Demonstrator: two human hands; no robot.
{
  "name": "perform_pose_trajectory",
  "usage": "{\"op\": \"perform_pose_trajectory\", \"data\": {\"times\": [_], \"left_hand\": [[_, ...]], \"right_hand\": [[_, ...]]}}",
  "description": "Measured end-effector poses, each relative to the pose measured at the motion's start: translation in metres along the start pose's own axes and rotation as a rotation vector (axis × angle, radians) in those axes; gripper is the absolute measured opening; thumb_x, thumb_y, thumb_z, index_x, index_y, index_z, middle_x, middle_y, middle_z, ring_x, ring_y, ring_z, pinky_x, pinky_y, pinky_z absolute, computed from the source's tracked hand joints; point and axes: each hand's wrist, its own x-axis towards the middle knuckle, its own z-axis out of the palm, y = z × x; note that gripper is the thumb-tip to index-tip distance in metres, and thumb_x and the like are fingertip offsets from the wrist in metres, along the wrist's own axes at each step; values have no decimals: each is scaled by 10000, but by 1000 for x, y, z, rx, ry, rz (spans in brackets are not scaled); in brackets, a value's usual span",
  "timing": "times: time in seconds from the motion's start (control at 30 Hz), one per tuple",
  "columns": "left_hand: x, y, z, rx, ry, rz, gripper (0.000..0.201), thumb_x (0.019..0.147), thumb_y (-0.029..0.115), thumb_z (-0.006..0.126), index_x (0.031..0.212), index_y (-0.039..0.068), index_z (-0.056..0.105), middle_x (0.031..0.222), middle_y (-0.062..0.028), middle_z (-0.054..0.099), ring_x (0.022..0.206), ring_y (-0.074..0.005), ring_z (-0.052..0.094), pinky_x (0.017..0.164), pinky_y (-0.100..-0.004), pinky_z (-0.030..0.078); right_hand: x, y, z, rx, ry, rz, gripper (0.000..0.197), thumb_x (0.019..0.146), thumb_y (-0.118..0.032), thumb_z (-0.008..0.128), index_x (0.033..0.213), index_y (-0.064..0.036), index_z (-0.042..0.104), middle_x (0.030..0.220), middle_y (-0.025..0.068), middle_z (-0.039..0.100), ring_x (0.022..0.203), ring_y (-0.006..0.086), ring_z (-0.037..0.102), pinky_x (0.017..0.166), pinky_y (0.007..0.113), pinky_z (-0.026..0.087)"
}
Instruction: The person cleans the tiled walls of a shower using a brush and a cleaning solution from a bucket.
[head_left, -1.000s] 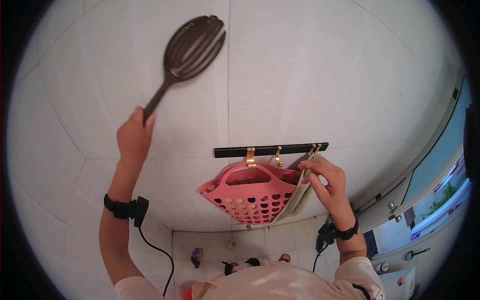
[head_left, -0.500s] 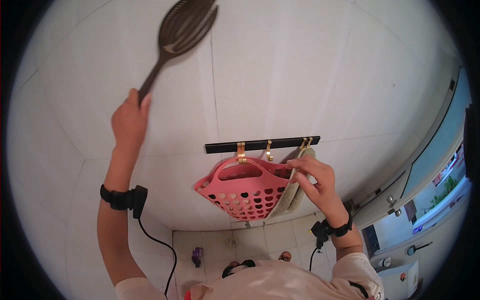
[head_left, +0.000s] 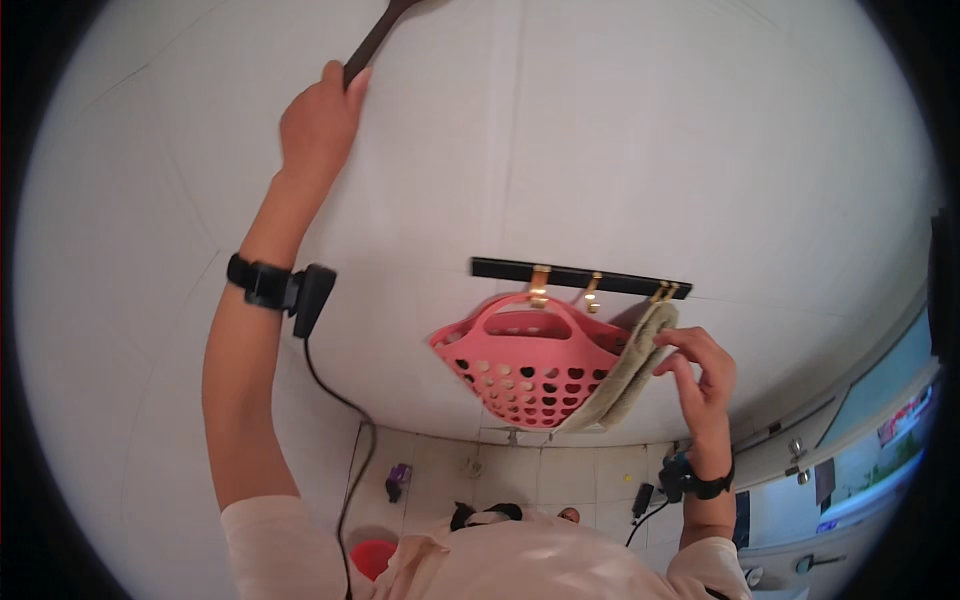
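My left hand (head_left: pixel 322 122) is raised high on the left, closed around the dark handle (head_left: pixel 377 42) of a long-handled tool. Its head is cut off by the upper edge of the picture. My right hand (head_left: pixel 703 372) is beside a folded green-beige towel (head_left: pixel 632 368), thumb and forefinger apart with nothing between them. Whether the fingertips touch the towel, I cannot tell. The towel hangs at the right end of a black hook rail (head_left: pixel 510 269) with gold hooks. A pink plastic basket (head_left: pixel 535 362) with round holes hangs by its handle from the left hook, next to the towel.
A white tiled wall (head_left: pixel 400 200) stands in front of me. On the floor below are a purple item (head_left: pixel 398 482) and, near my body, a red rounded thing (head_left: pixel 372 558). Black wristbands with cables are on both forearms. A door (head_left: pixel 850 420) is at the right.
My left hand has moved up and to the right, carrying the tool's dark slotted oval head out of view. The view has shifted, and the rail, basket and towel appear further right.
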Motion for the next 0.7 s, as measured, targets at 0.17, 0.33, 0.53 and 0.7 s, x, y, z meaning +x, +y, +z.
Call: {"op": "perform_pose_trajectory", "data": {"times": [0.17, 0.33, 0.53, 0.7], "left_hand": [[-84, 4, 51, -53, -361, 246, 300, 837, 348, 504, 880, 55, 452, 655, -146, 553, 588, -336, 559, 531, -433, 443], [-131, -47, 57, -12, -287, 241, 321, 821, 366, 519, 845, 49, 472, 674, -143, 546, 581, -300, 569, 499, -401, 441], [-148, -166, 66, -188, -6, -724, 432, 906, 412, 363, 776, 12, 465, 606, -179, 548, 565, -286, 568, 493, -403, 439], [-202, -167, 61, -308, -74, -700, 383, 919, 362, 351, 818, 7, 453, 584, -201, 535, 558, -361, 544, 501, -457, 422]], "right_hand": [[1, 3, 11, -2, 7, 56, 159, 746, 15, 514, 892, 42, 572, 809, 125, 599, 558, 161, 594, 546, 232, 436], [5, -3, 25, 10, -29, 19, 160, 744, 34, 487, 880, 52, 570, 804, 129, 599, 557, 166, 591, 542, 241, 438], [3, 4, 41, 119, -77, 27, 160, 752, 14, 504, 891, 59, 570, 795, 137, 594, 557, 172, 576, 530, 247, 438], [25, -1, 72, 176, -149, -15, 156, 760, -13, 529, 891, 55, 579, 776, 129, 583, 562, 155, 569, 517, 235, 426]]}}
